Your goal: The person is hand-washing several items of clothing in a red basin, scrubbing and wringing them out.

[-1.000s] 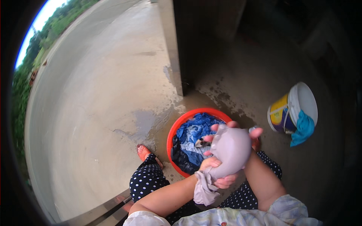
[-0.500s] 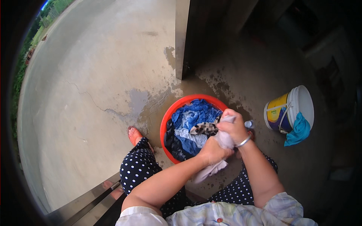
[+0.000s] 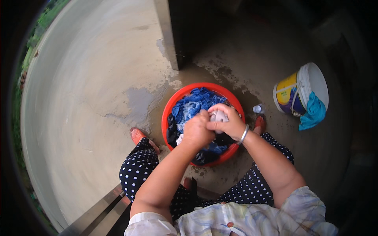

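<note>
Right hand [image 3: 231,125] around pale cloth [image 3: 219,117], left hand [image 3: 198,129] just beside.

Left hand [image 3: 199,130] and right hand [image 3: 232,125] gripping pale cloth [image 3: 219,117], red basin [image 3: 165,122] of blue clothes [image 3: 193,100] beneath, bucket [image 3: 286,94] at right

The pale cloth [image 3: 218,117], puffed up like a balloon a second ago and squeezed into a twist half a second ago, is now a small wad in my right grip [image 3: 225,117]. Both my grips have shifted from the near right edge of the basin [image 3: 164,118] to over its middle, and my left grip [image 3: 199,129] now sits right against the right. The cloth's loose end has left the spot toward my lap where it hung. The patterned cloth drops from clear sight, while the basin's right rim, my right foot [image 3: 260,122] and the clear container [image 3: 258,109] come out from behind my grip.
</note>
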{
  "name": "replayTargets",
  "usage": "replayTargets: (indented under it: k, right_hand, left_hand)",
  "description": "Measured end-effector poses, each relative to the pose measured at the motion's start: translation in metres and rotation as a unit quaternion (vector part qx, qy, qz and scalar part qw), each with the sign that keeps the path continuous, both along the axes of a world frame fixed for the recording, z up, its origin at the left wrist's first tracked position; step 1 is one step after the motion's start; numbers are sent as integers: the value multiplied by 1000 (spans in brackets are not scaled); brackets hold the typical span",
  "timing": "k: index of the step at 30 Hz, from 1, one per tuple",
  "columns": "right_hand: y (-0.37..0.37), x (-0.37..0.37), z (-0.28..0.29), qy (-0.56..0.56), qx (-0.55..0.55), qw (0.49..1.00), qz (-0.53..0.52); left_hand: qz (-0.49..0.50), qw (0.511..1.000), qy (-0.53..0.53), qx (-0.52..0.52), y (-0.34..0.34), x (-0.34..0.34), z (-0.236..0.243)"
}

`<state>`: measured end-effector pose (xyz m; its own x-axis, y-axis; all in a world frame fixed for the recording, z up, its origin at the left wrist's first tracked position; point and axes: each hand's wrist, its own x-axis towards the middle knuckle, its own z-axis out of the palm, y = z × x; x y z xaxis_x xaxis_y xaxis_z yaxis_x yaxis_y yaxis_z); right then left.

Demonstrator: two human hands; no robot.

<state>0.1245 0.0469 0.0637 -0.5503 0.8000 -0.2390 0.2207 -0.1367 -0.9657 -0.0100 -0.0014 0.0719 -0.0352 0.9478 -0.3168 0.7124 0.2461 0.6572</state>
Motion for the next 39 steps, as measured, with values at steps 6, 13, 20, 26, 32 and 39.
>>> replayTargets:
  k: [6,13,20,26,32,39]
  right_hand:
    - [17,1,16,217,-68,953,-198]
    - [13,1,64,52,476,870,-115]
    - [-28,-16,32,132,58,961,-234]
    - [-25,-11,-13,374,-329,860,-115]
    - [-18,-18,16,223,-519,825,23]
    - [-29,-32,16,61,-262,931,246]
  left_hand:
    - [29,983,-61,172,16,-14,14]
    - [152,671,-708,-161,14,-17,6]
    - [355,560,-746,-59,22,-19,8]
    - [69,902,-268,331,-3,28,39]
    - [-142,896,-135,399,-50,36,52]
    - [-245,869,-100,417,-82,47,33]
